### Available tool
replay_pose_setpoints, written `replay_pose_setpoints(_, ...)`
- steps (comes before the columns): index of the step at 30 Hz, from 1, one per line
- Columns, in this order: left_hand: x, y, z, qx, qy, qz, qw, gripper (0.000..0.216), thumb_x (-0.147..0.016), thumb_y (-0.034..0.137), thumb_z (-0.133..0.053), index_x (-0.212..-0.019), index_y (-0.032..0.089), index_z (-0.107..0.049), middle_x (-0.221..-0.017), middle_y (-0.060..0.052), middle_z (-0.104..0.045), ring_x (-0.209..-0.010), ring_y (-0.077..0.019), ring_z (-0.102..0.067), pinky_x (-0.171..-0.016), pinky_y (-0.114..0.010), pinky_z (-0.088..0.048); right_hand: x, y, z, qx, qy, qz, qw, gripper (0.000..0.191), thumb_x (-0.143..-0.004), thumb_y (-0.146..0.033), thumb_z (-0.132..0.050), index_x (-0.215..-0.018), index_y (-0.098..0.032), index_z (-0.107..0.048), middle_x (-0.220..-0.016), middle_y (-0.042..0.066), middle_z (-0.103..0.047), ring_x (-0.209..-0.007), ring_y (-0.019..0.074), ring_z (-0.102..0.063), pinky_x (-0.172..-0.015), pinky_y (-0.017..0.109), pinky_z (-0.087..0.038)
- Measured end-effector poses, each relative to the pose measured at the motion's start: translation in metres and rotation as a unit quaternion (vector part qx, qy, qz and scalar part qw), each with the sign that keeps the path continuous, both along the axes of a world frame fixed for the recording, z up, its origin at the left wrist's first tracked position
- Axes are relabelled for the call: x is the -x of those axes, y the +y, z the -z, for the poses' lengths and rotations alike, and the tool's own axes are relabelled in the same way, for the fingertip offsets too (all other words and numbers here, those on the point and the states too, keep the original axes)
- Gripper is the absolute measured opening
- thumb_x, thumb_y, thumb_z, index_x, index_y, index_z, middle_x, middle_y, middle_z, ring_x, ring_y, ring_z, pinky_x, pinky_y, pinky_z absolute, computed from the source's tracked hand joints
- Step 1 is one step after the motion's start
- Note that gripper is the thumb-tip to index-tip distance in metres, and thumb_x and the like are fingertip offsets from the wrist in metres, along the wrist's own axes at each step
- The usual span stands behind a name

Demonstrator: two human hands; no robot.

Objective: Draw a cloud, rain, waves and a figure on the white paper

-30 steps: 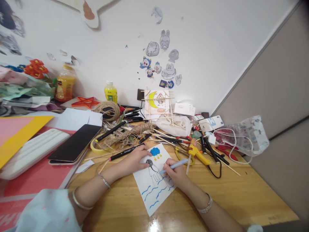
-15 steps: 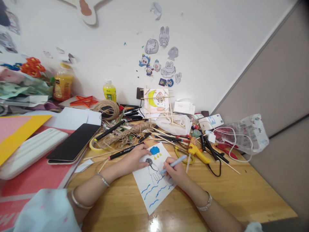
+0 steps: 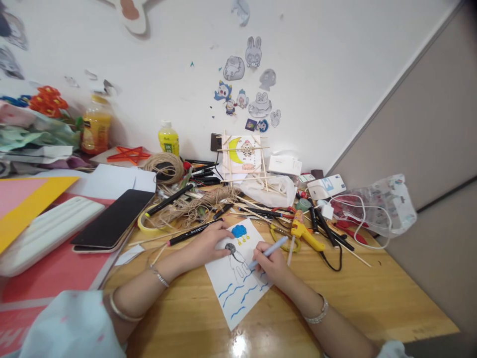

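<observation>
A white sheet of paper lies tilted on the wooden table. It carries a blue cloud with small yellow shapes under it, a figure with a dark head drawn in outline, and several blue wavy lines. My right hand pinches a light blue pen, its tip down by the figure's lower outline. At the paper's upper left edge my left hand lies flat with its fingers stretched, touching the sheet near the dark head. A black marker lies just behind my left hand.
Behind the paper spread twine, sticks and several markers. A yellow glue gun lies to the right, near a white cable. On the left are a black tablet-like slab and a white case. Bottles stand by the wall.
The pen and my right hand have shifted very slightly, with the tip still at the figure's lower outline. My left hand stays in place on the paper.
</observation>
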State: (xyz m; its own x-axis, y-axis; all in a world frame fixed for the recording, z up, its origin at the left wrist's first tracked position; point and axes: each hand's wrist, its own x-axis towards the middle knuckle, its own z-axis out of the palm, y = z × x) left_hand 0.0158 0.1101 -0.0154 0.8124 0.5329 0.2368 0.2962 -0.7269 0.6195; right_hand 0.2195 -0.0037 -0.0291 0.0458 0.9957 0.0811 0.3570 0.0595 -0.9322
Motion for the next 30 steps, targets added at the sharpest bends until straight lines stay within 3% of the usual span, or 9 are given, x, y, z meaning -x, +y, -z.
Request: replay_pose_setpoints(30,0.0003,0.0005,-0.0008,0.006,0.002,0.000,1.000,0.031,-0.075,0.019,-0.072,-0.106,0.021,-0.067,-0.113,-0.007,-0.054,-0.108,-0.0254,-0.053,-0.095,-0.035,-0.042,0.0005,-0.0030,-0.0037,0.014,0.012,-0.017,1.000,0.030,-0.082,-0.037,-0.053,-0.057,-0.021,-0.048,-0.047,-0.005,-0.045,-0.044,0.0110,-0.043,-0.044,0.022,-0.033)
